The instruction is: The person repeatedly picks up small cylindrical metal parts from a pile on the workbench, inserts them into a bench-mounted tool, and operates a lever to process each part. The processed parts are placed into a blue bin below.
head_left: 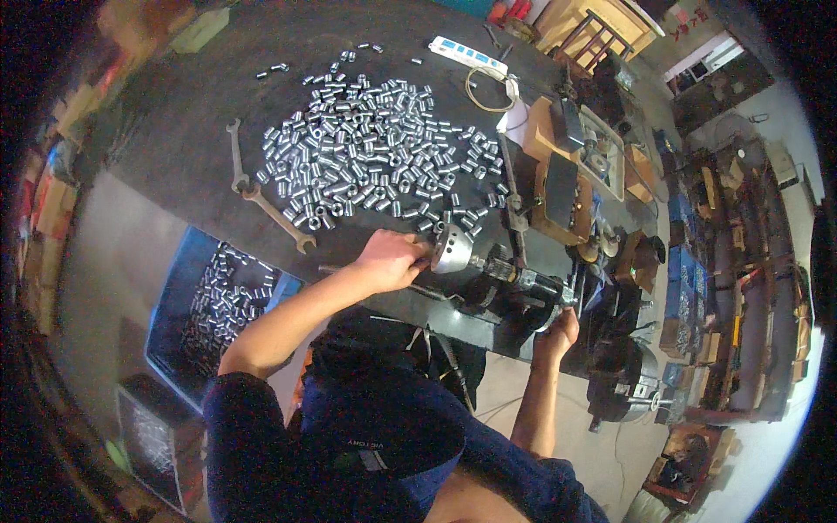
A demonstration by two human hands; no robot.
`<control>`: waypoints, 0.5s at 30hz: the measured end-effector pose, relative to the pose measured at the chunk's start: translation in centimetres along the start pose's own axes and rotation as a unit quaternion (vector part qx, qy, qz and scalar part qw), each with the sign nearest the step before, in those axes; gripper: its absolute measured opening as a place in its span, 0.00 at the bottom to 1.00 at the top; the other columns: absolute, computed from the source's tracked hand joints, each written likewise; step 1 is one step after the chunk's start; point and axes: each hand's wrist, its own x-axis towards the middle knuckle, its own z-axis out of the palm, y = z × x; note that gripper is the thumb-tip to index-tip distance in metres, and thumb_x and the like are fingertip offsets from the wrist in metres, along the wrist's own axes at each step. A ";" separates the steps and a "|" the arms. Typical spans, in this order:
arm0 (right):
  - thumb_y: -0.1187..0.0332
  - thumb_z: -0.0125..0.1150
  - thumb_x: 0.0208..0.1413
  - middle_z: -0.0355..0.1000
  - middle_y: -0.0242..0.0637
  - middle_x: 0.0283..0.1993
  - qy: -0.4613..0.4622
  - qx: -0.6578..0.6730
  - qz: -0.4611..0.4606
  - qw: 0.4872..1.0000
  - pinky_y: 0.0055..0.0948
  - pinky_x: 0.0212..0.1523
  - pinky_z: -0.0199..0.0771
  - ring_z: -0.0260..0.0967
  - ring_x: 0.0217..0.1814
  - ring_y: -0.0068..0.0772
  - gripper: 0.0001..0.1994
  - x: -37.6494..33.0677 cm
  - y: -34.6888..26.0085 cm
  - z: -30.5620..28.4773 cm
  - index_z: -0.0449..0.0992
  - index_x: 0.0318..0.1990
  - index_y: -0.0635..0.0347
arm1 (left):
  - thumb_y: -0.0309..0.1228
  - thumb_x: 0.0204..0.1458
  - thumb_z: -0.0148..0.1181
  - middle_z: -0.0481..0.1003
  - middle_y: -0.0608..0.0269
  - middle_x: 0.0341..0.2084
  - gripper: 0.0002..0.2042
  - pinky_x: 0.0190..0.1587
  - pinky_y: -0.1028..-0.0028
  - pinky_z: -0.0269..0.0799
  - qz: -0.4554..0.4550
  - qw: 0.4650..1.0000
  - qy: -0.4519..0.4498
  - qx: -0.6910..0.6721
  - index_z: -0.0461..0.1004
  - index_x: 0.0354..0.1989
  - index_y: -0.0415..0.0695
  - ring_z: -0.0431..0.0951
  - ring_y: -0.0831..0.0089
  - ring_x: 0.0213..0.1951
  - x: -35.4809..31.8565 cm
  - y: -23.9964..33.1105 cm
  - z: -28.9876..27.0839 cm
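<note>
My left hand is closed, with its fingertips against the left face of a round, silver, cup-shaped metal head that has small holes in its side. What the fingertips hold, if anything, is hidden. The head sits on the left end of a small bench machine with a dark shaft and metal housing. At that machine's right end my right hand is curled around a part the frame does not show clearly. Just beyond the left hand lies a large pile of short, shiny metal sleeves on the dark table.
Two open-end wrenches lie left of the pile. A blue bin of metal sleeves stands below the table's left edge. At the back are a white power strip and a coiled cable. Wooden boxes and loaded shelves are at right.
</note>
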 end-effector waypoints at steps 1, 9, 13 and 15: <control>0.62 0.51 0.48 0.61 0.22 0.18 -0.003 -0.003 0.002 1.000 0.13 0.14 0.46 0.50 0.15 0.12 0.09 -0.1 -0.1 0.1 0.68 0.25 0.57 | 0.32 0.35 0.54 0.70 0.57 0.22 0.09 0.26 0.61 0.67 -0.010 1.000 -0.002 0.000 0.70 0.26 0.43 0.72 0.58 0.25 -0.2 0.1 0.0; 0.62 0.50 0.49 0.59 0.21 0.17 -0.033 0.016 -0.007 0.999 0.13 0.13 0.47 0.51 0.14 0.12 0.09 0.0 0.0 -0.1 0.68 0.25 0.57 | 0.27 0.37 0.55 0.68 0.62 0.16 0.06 0.23 0.68 0.67 -0.079 0.969 0.072 -0.221 0.66 0.23 0.39 0.71 0.68 0.19 -0.6 -0.5 0.4; 0.66 0.46 0.50 0.62 0.25 0.22 -0.063 0.014 -0.008 0.998 0.19 0.26 0.56 0.57 0.23 0.17 0.07 0.5 0.5 -1.3 0.69 0.28 0.59 | 0.21 0.44 0.51 0.69 0.66 0.19 0.06 0.26 0.80 0.66 -0.155 0.784 0.105 -0.592 0.67 0.32 0.38 0.69 0.81 0.22 -0.7 0.3 -5.6; 0.67 0.46 0.50 0.62 0.25 0.22 -0.061 0.020 -0.009 0.998 0.19 0.26 0.56 0.56 0.22 0.17 0.07 0.4 0.4 -0.9 0.69 0.28 0.60 | 0.20 0.45 0.51 0.70 0.65 0.22 0.08 0.28 0.81 0.67 -0.112 0.789 0.113 -0.593 0.69 0.36 0.36 0.70 0.81 0.23 -0.7 0.8 -7.0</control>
